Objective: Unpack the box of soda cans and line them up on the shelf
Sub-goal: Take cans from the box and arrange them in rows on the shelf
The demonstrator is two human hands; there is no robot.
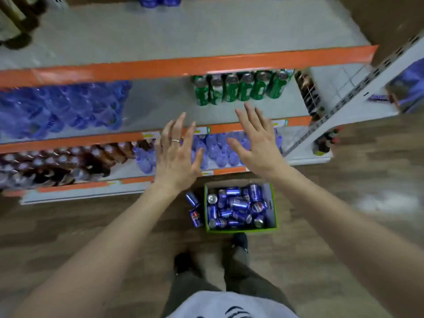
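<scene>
Head view, left hand (175, 154) and right hand (257, 143) grips spread empty, box (271, 196) of blue cans (238, 205) below.

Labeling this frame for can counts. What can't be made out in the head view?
- Blue cans in the green box: piled up, lower ones hidden, so no count.
- Green cans: rows behind hidden under the orange shelf lip.
- Blue cans, top edge: cut off by the frame.
- Price tags: blurred, unreadable.

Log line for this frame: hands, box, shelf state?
left hand: open, empty | right hand: open, empty | box: on floor, full of blue cans | two blue cans: floor beside box | shelf: green cans lined
</scene>
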